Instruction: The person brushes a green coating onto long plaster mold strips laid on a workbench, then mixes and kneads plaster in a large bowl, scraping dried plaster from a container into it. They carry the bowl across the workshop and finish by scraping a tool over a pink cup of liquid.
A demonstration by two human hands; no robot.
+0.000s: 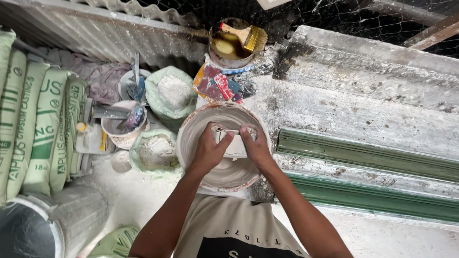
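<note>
- Scraper [232,139] was gripped by both hands, left hand [208,150] and right hand [255,147], over the plaster-coated bowl [198,123].
- Bowl wall was smeared white and little mix was seen inside; scraping was judged well advanced.
- Brush [243,35] was left on the tin [228,46].

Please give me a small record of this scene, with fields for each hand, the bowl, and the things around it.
left hand: grips one end of a flat white scraper
right hand: grips the other end
bowl: round, plaster-smeared, under both hands
above bowl: tin with a brush laid across it
left side: open bags of white powder, green sacks
right side: long green moulds
</note>
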